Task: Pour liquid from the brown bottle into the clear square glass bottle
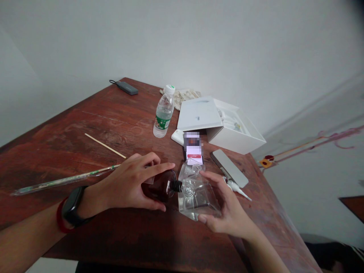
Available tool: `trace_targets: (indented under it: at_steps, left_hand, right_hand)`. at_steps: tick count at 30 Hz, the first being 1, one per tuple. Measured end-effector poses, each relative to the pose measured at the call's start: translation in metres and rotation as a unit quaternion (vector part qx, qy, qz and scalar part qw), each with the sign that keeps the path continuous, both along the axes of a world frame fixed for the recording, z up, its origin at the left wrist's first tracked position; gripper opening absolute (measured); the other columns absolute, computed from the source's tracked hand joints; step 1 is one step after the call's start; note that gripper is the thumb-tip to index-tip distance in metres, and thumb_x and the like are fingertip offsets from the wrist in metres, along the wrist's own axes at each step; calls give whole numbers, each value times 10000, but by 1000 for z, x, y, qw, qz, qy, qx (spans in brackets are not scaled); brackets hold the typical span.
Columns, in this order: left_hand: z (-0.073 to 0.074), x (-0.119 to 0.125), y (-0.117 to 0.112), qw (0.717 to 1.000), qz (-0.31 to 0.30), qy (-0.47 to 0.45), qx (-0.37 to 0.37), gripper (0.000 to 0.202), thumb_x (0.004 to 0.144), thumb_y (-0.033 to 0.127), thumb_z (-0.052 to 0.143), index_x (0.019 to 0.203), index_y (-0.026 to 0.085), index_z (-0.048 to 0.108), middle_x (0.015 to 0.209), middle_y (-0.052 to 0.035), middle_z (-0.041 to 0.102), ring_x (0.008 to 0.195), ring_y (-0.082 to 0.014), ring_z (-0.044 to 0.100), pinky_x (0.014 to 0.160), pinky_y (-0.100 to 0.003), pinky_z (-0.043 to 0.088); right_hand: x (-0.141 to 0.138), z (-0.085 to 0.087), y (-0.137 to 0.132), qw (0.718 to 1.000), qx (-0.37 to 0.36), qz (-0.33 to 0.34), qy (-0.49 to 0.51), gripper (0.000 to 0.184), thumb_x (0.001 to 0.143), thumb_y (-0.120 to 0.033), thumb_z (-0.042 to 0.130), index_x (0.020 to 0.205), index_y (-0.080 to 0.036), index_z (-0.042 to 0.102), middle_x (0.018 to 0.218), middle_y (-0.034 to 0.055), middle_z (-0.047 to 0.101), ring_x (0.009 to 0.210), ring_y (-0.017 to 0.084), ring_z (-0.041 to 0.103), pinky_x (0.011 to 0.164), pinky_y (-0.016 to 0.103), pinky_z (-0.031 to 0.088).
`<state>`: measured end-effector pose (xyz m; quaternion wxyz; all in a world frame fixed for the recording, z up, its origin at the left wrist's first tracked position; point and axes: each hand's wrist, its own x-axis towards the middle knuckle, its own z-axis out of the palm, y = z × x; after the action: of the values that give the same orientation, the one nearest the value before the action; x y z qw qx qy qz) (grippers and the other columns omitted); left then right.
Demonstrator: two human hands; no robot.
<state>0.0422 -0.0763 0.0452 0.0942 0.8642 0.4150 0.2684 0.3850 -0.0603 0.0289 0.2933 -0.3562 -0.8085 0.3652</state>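
My left hand [133, 182] is wrapped round a brown bottle [160, 186] tipped on its side, its black neck pointing right. The neck meets the mouth of a clear glass flask [196, 195] that my right hand [224, 210] holds from the right and below, fingers curled round its body. Both hands hover just over the dark red wooden table [93, 125]. A black watch and a red band sit on my left wrist.
A glass rod [61, 181] and a thin wooden stick [105, 145] lie to the left. Behind the hands stand a small box [193, 148], a water bottle [163, 112] and an open white box [224, 125]. A grey flat device [229, 167] and white dropper [237, 188] lie right.
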Motion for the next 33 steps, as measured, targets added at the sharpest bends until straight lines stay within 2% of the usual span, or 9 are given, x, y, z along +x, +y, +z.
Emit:
trace_targets:
  at_steps: [7,14,23,27,33]
  left_hand:
    - [-4,-2,-1,1000,-2,-10,-4,983,759,692,939,1575,317,540,1321,-79,650,1108,-298,704,953,-416,553]
    - [-5,1,-1,1000,3,-11,-16,984,756,708,934,1565,309,542,1327,-80,656,1149,-301,708,974,-421,556]
    - [-6,3,1,999,9,-20,-27,999,733,711,946,1561,294,574,1333,-83,656,1147,-305,710,994,-427,575]
    - [-6,3,2,999,10,-21,-26,999,727,733,937,1553,296,585,1314,-82,664,1123,-307,712,1001,-445,575]
    - [-7,2,2,1000,1,-21,-21,1002,733,721,940,1562,291,576,1317,-89,669,1141,-313,707,999,-433,572]
  right_hand:
    - [-4,4,-2,1000,23,-6,1,818,770,-273,825,1507,-341,475,1334,84,678,1168,312,725,979,429,618]
    - [-5,6,0,998,62,-10,7,774,827,-389,849,1523,-330,517,1302,88,715,1099,310,748,904,401,631]
    - [-1,7,-1,994,102,-23,-15,776,822,-376,841,1530,-293,533,1331,116,703,1155,323,745,976,427,624]
    - [-3,11,1,992,121,-8,-16,782,844,-356,819,1564,-315,514,1368,116,696,1214,338,737,1030,461,615]
    - [-2,12,1,992,125,-8,-20,802,835,-360,826,1577,-333,524,1385,111,695,1230,350,730,1033,481,614]
